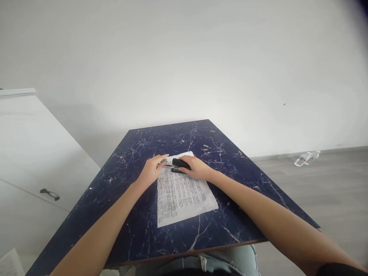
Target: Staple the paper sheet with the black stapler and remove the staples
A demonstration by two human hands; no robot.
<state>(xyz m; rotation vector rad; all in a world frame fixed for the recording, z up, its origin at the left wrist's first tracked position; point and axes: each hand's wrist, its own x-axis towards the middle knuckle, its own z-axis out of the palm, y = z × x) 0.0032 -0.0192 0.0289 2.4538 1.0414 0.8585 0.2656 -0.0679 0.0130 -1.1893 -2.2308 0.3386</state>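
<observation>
Both forearms cross the counter to the printed paper. At its far edge, right hand fingers curl over a black stapler. Left hand fingers lie flat just beside it. Seemingly stapling that corner; pressing calls for steady sheets

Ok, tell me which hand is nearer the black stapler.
Right. The right hand rests on the stapler, holding its rear end; the left hand sits just beside its front tip, at the top edge of the paper.

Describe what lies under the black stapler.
The printed paper lies under the stapler, on the blue table. The right hand covers the stapler's rear; whether paper sits inside it is hidden.
</observation>
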